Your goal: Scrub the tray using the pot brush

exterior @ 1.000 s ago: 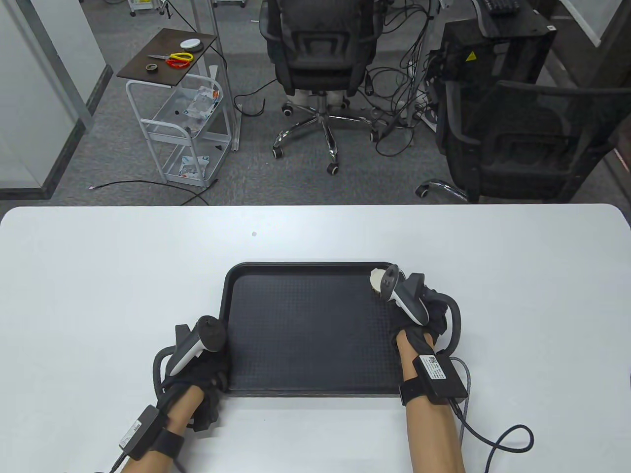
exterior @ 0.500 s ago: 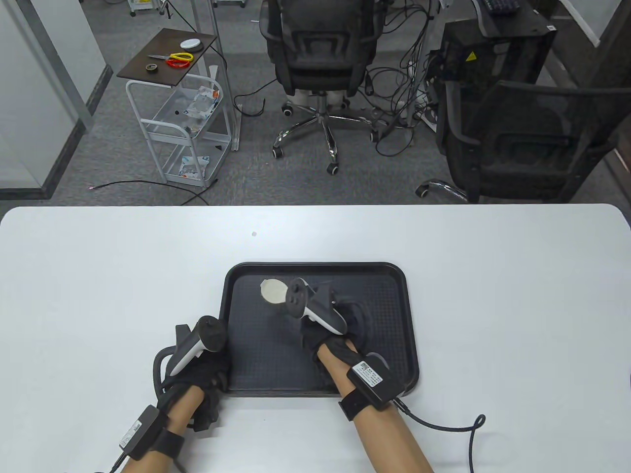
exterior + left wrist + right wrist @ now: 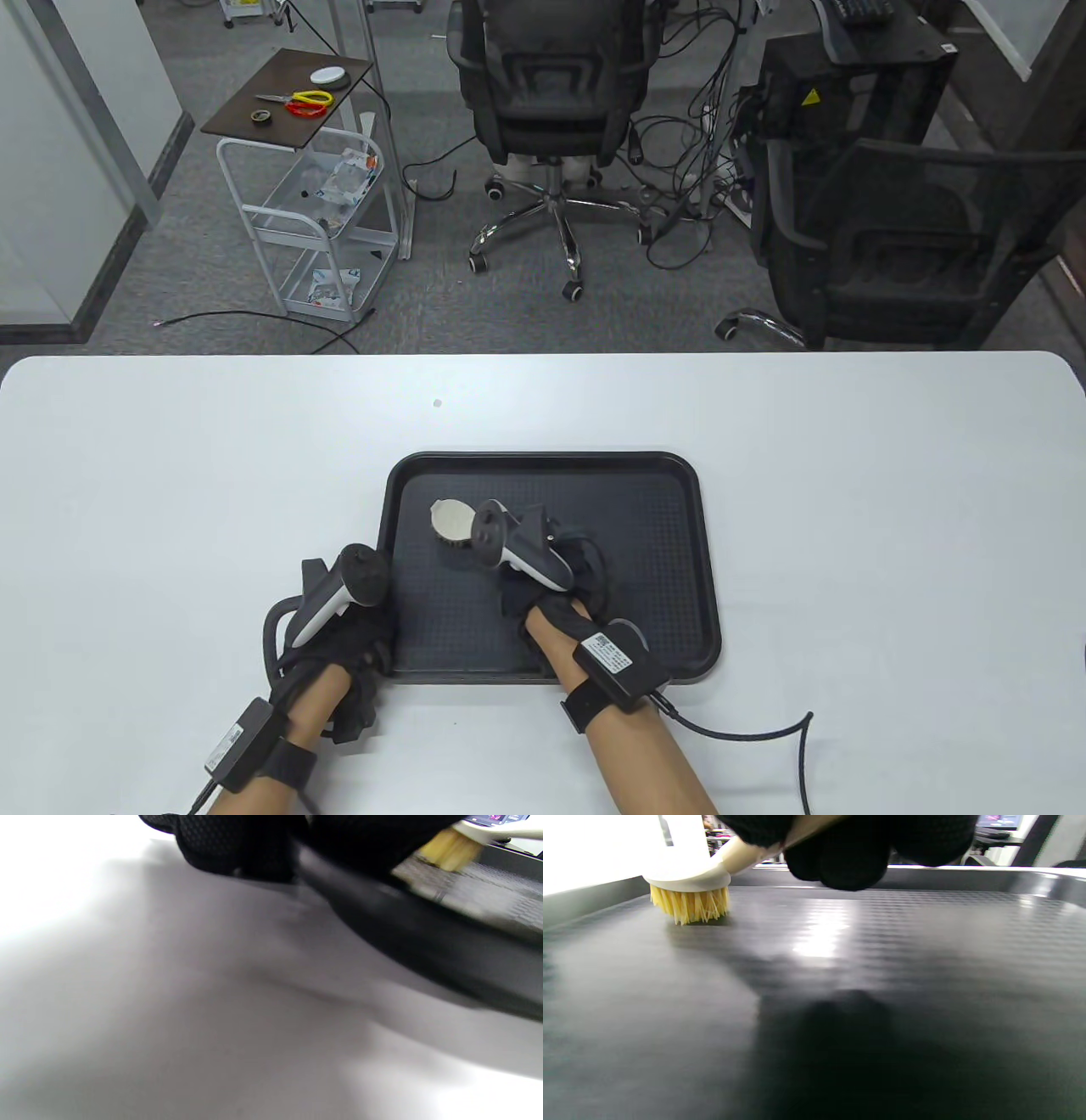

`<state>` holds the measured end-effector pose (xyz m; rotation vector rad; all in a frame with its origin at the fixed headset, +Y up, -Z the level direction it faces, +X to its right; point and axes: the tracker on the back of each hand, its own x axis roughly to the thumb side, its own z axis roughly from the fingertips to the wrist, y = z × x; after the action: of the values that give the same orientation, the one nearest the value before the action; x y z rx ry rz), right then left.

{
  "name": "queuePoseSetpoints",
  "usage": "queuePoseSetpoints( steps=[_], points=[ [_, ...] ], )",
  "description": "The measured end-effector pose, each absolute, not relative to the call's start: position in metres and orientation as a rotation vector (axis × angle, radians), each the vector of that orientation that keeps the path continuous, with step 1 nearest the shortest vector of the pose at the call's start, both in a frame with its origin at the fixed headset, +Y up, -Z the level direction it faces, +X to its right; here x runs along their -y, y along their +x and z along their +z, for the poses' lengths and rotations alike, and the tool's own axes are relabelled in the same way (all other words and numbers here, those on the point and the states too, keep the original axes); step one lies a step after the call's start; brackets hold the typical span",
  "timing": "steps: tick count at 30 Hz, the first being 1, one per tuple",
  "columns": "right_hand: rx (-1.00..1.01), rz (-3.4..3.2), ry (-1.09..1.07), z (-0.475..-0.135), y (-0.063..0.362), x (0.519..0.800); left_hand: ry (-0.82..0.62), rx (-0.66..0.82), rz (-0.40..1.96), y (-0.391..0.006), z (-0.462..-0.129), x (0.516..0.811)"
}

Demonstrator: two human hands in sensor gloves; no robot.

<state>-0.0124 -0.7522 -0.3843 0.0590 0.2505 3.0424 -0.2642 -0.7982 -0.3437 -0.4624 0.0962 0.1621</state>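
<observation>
The right hand [image 3: 543, 586], reaching in from the bottom of the frame with the forearm angled up and left, curls its fingers [image 3: 844, 857] around the pale handle of a pot brush [image 3: 452, 525]. The brush's yellow bristles press on the floor of a black tray [image 3: 679, 594], in its left half. The left hand [image 3: 352, 637] sits at the tray's lower left corner, gloved fingers gripping the rim. The tray lies flat on a white desk [image 3: 170, 475], at lower centre of the frame.
</observation>
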Motion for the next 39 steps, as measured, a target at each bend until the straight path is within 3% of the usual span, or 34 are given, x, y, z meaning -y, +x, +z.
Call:
queuePoseSetpoints(
  steps=[10,16,21,29,39],
  points=[
    [-0.302,3.011,-0.415,-0.384,0.142,0.745,-0.462,-0.096,0.162,-0.264,-0.344,0.798],
    [-0.308,3.096,-0.531,-0.379,0.177,0.737,-0.462,-0.096,0.162,-0.264,-0.344,0.798],
    [-0.256,3.145,-0.437,-0.378,0.148,0.724,-0.463,-0.097,0.16,-0.264,-0.344,0.798],
    [-0.125,3.104,-0.078,-0.373,0.047,0.707,-0.463,-0.097,0.159,-0.264,-0.344,0.798],
    [-0.229,3.006,0.221,-0.364,-0.057,0.729,-0.464,-0.096,0.158,-0.264,-0.344,0.798]
  ],
)
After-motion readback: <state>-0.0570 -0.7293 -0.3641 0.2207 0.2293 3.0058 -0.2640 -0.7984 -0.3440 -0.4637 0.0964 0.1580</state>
